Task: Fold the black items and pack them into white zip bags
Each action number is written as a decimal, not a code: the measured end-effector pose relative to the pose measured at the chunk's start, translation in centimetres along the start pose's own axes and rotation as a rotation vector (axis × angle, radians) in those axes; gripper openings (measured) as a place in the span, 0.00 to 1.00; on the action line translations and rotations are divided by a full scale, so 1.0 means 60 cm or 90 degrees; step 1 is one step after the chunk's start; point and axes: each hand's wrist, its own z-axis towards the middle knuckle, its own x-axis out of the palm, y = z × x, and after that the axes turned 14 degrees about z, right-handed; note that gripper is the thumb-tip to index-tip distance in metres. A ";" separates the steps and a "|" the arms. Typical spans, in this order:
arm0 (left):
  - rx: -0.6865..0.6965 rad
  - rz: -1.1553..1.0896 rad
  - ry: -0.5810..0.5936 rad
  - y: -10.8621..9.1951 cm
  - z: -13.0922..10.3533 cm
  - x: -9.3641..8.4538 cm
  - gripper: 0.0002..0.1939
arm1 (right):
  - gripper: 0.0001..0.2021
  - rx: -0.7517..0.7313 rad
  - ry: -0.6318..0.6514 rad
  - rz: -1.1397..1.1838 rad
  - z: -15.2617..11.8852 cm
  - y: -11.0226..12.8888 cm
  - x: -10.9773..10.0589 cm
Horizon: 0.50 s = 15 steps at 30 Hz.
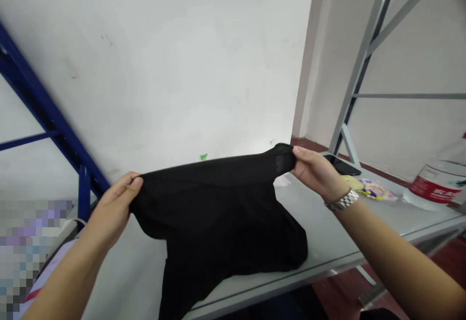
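A black cloth garment (222,208) is stretched between my two hands over the table; its exact kind I cannot tell. My left hand (118,201) pinches its upper left corner, thumb on top. At the upper right end, my right hand (316,169) grips a folded-over bit of the cloth between thumb and fingers. The upper edge runs nearly straight from hand to hand, slightly higher at the right. Below it the cloth hangs in loose folds, its lower part lying on the table and passing over the front edge. A metal watch (344,200) is on my right wrist.
The grey table (327,232) stands against a white wall (204,67). At its right are a dark phone (342,165), colourful small packets (376,190) and a large bottle with a red label (437,184). Blue (47,96) and grey metal frames (364,62) rise at either side.
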 end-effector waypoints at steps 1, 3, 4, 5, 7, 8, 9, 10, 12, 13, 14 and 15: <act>-0.010 -0.063 0.011 -0.014 0.001 -0.009 0.14 | 0.12 0.021 0.029 0.082 -0.005 0.022 0.008; -0.025 -0.128 0.030 -0.044 0.000 -0.021 0.13 | 0.09 0.097 0.092 0.190 -0.018 0.058 0.027; -0.023 -0.133 0.027 -0.059 -0.002 -0.025 0.13 | 0.08 0.132 0.118 0.204 -0.026 0.072 0.038; -0.016 -0.133 0.014 -0.073 -0.005 -0.027 0.12 | 0.07 0.150 0.136 0.205 -0.033 0.084 0.047; 0.021 -0.127 -0.063 -0.096 -0.013 -0.031 0.09 | 0.05 0.108 0.137 0.218 -0.044 0.104 0.062; 0.044 -0.124 -0.122 -0.102 -0.016 -0.033 0.07 | 0.04 0.056 0.117 0.234 -0.046 0.112 0.066; 0.062 -0.119 -0.180 -0.106 -0.018 -0.035 0.07 | 0.04 0.003 0.088 0.252 -0.047 0.117 0.069; 0.069 -0.113 -0.221 -0.105 -0.018 -0.037 0.07 | 0.03 -0.031 0.060 0.264 -0.044 0.119 0.070; 0.046 -0.084 -0.213 -0.096 -0.010 -0.038 0.09 | 0.02 -0.026 0.026 0.255 -0.033 0.114 0.069; 0.026 -0.060 -0.174 -0.088 -0.001 -0.036 0.11 | 0.03 0.000 0.021 0.239 -0.024 0.109 0.068; 0.025 -0.027 -0.142 -0.080 0.012 -0.032 0.11 | 0.05 0.019 0.019 0.225 -0.014 0.102 0.067; 0.041 -0.003 -0.125 -0.072 0.026 -0.027 0.11 | 0.06 0.023 0.018 0.214 -0.003 0.096 0.065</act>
